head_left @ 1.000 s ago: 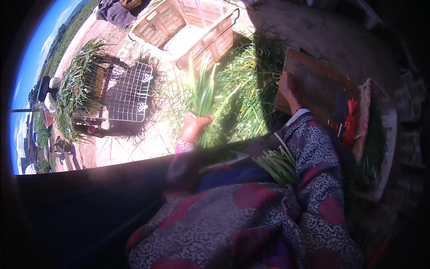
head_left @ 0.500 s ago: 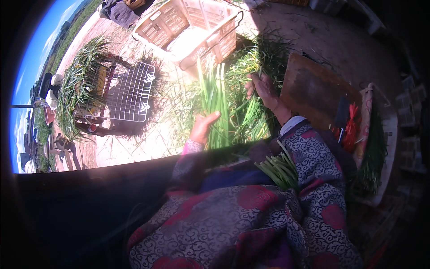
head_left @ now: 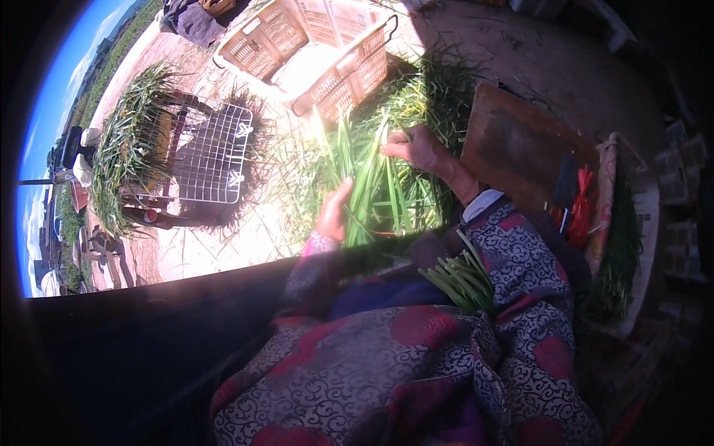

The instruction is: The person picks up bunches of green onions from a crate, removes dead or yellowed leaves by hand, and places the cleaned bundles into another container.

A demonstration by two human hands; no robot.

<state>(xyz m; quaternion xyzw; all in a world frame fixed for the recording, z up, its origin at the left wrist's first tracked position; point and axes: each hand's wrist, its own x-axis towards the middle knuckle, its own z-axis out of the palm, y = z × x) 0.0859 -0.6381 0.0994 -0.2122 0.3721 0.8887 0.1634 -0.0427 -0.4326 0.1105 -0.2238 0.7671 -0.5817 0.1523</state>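
Observation:
My left hand (head_left: 335,212) is closed around a bunch of long green leafy stalks (head_left: 343,152), which look like chives. Their pale ends point up and away from me in bright sunlight. To its right, my right hand (head_left: 425,151) has its fingers pinched on a stalk (head_left: 382,137) at the upper end of the same greens. Beneath and beyond both hands lies a loose heap of greens (head_left: 446,93). Across my lap, by my right forearm, rests a bundle of cut green stems (head_left: 460,281).
A pale plastic crate (head_left: 338,82) stands beyond my hands. On the left is a wire rack (head_left: 212,152) beside a cart loaded with greens (head_left: 137,141). At right are a brown board (head_left: 520,145), red ties (head_left: 581,204) and more greens (head_left: 621,260) by a white basket edge (head_left: 648,223).
My right hand has moved left toward the bunch and now pinches at its upper end. The stalks in my left hand have spread apart; the left hand has barely moved.

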